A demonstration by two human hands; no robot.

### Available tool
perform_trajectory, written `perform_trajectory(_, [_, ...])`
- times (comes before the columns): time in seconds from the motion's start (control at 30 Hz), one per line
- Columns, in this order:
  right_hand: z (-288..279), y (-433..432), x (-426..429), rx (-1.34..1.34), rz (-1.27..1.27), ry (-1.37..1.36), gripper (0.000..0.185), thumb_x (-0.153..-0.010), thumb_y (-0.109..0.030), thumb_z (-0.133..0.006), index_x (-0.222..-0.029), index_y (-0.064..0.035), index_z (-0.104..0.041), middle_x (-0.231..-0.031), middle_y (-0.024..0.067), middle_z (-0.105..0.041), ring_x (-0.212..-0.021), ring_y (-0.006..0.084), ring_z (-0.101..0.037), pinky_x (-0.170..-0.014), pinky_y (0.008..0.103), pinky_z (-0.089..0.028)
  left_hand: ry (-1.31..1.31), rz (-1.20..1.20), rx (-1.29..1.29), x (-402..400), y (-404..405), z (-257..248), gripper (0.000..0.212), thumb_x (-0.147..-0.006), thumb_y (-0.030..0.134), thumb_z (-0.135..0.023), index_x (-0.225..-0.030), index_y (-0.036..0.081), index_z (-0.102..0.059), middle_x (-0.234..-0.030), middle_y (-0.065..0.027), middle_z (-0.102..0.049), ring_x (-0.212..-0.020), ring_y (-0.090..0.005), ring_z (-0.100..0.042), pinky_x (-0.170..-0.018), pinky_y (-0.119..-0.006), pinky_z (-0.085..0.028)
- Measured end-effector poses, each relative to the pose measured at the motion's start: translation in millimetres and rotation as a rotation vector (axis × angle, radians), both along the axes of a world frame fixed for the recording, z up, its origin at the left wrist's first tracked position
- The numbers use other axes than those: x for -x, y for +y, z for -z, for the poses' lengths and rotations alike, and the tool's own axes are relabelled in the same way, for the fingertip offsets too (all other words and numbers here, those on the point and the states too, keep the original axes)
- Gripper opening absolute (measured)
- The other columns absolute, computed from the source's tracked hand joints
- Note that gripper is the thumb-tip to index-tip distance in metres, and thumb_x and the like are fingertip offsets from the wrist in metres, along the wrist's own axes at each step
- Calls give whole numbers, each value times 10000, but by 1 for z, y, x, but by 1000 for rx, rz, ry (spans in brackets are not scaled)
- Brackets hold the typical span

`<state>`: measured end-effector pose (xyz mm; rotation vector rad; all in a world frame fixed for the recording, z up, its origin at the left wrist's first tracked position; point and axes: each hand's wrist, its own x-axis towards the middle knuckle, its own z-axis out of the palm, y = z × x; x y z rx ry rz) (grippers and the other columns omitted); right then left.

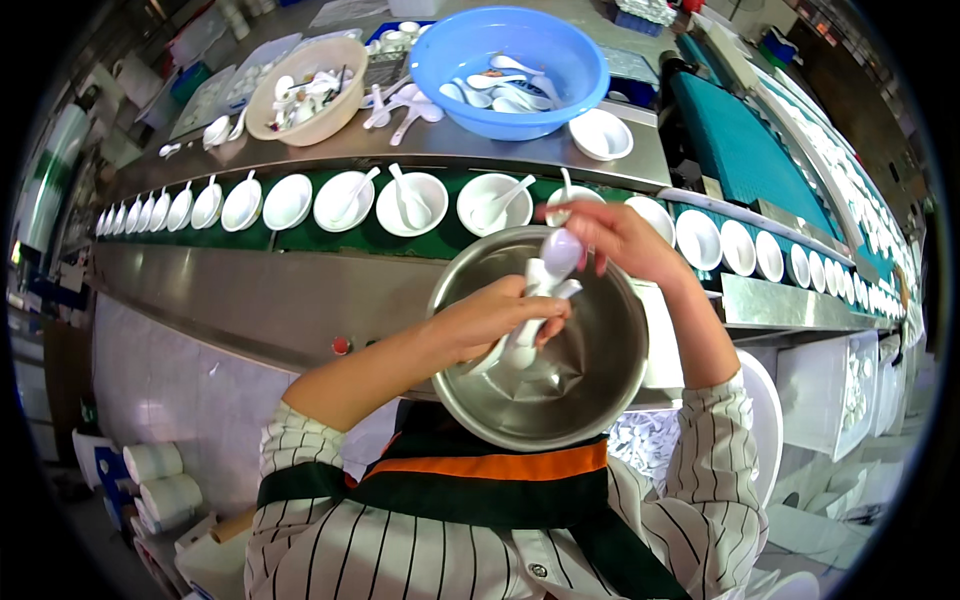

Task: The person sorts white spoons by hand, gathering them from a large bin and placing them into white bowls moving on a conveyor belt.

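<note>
My left hand (499, 319) grips a bunch of white soup spoons (536, 322) above a stainless steel basin (442, 360) in front of my body. One spoon of the bunch has a pale lavender bowl (561, 253) pointing up. Over the basin's far rim is my right hand (619, 236), blurred, its fingers beside that lavender spoon and partly over a white bowl (574, 196) on the belt. A spoon handle (565, 178) sticks up from this bowl. Whether my right fingers hold anything cannot be made out.
White bowls line the green conveyor belt (300, 238); many on the left hold spoons. Behind it stand a blue tub (510, 124) and a cream tub (307, 135), both containing spoons. A single white bowl (601, 135) sits near the ledge. A teal conveyor (750, 150) runs at right.
</note>
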<state>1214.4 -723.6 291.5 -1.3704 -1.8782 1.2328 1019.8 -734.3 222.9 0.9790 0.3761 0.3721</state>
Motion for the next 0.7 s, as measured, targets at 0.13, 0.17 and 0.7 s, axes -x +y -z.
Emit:
perform_trajectory(0.13, [-1,-7,-39,-26,79,123,182,-892,-170,-505,-986,-41,-592,-847,21,-598,-612,72,-542,-495,198,-450,-59,106,-119,-21,-3,-14,220,-854,216,-563,-889,4,-519,-666,-17,-514,-577,-86,-483,-551,-227,-401])
perform_trajectory(0.17, [5,-3,-59,-127,194,169,176,-889,-167,-508,-978,-35,-581,-842,24,-592,-618,80,-553,-503,195,-456,-100,61,-75,-21,-7,-21,225,-857,231,-566,-870,13,-512,-653,-12,-496,-563,-84,-459,-547,-229,-390])
perform_trajectory(0.7, [120,24,-221,-111,646,-30,308,-908,-152,-437,-1190,-64,-525,-1011,90,-595,-770,112,-569,-641,217,-454,89,-1285,44,239,233,89,316,-933,186,-365,-1084,-79,-449,-928,-214,-555,-867,-302,-571,-820,-427,-485])
